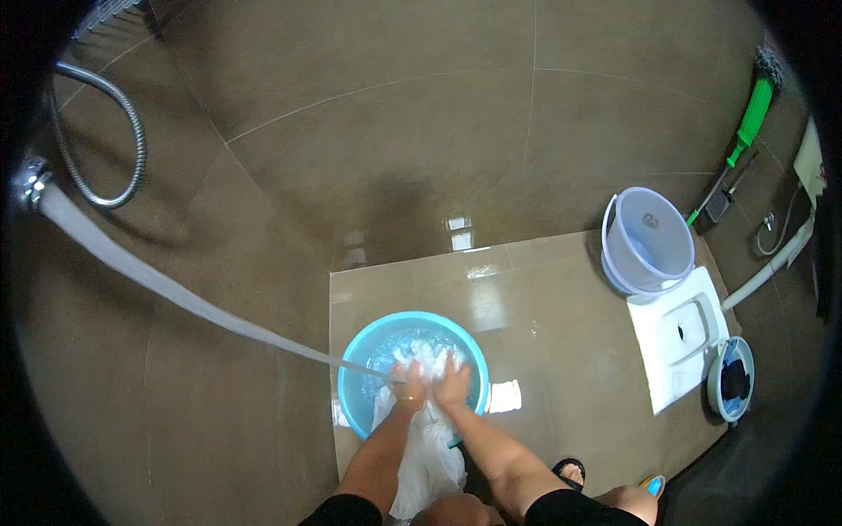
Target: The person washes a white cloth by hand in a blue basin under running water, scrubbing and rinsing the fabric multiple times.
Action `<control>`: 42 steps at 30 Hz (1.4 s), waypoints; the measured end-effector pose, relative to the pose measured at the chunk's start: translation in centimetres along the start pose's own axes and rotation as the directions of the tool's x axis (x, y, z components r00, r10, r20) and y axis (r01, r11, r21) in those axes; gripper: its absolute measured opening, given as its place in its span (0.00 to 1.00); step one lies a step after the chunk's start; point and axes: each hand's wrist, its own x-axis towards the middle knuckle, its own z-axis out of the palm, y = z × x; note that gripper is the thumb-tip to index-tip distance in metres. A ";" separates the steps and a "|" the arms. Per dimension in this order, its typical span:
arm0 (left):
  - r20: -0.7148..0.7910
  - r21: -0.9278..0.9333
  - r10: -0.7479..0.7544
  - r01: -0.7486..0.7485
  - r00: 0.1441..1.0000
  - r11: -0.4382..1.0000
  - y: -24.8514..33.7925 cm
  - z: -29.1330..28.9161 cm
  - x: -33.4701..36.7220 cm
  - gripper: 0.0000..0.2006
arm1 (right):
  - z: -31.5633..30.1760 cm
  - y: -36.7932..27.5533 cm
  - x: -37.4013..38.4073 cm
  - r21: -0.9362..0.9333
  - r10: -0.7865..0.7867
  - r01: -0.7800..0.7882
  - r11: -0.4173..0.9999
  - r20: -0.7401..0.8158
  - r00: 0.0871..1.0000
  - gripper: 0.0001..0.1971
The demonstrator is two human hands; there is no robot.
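Low in front of me stands a round light-blue basin (353, 408) with water in it. Both hands are inside it, close together on a wet white cloth (431, 451), whose lower part hangs over the near rim towards my legs. My left hand (409, 387), with a thin band at the wrist, is closed on the bunched cloth. Beside it my right hand (452, 384) grips the same cloth; its fingers are partly hidden by the folds. A long pale strand (184, 294), hose or water stream, runs from a metal tap (32, 184) down over my left hand.
A coiled metal shower hose (132, 131) hangs at the left wall. To the right are a pale lilac bucket (653, 241), a white squat toilet (660, 368), a small pail (731, 408) with dark contents, and a green-handled brush (752, 114). The tiled floor (561, 333) is wet and shiny.
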 end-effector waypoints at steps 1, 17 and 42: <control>0.007 -0.066 0.168 -0.167 0.986 0.984 -0.3 -0.1 -0.5 0.26 | 1.0 1.0 -1.2 -0.151 -0.027 0.030 0.988 0.019 0.999 0.27; 0.111 -0.132 -0.137 0.151 0.984 0.980 -2.0 -4.3 0.8 0.37 | 1.5 3.5 -1.4 0.295 0.037 -0.078 0.952 0.142 0.989 0.32; -0.382 -0.187 0.211 -0.299 0.900 0.936 12.7 -17.1 -4.7 0.11 | 1.5 -6.2 -3.5 -0.085 -0.646 -0.646 -0.758 -0.039 0.763 0.19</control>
